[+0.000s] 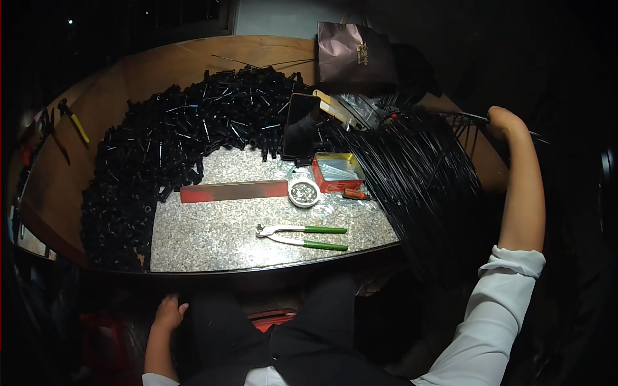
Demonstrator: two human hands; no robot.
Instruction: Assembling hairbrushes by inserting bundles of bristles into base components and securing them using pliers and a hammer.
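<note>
My right hand is raised at the far right, closed around a few thin black rods that stick out on both sides of it. Below and left of it spreads a large bundle of similar black rods, hanging over the table's right edge. Low at my left thigh, under the table edge, my left hand rests with its thumb apart and nothing visible in it; its fingers show only in part. Green-handled pincers lie on the speckled tabletop, jaws to the left.
Small black parts heap up across the table's left and back. A red bar, a white bowl of small metal bits, a red tin and a phone stand mid-table. Behind is a paper bag; a yellow-handled hammer hangs left.
</note>
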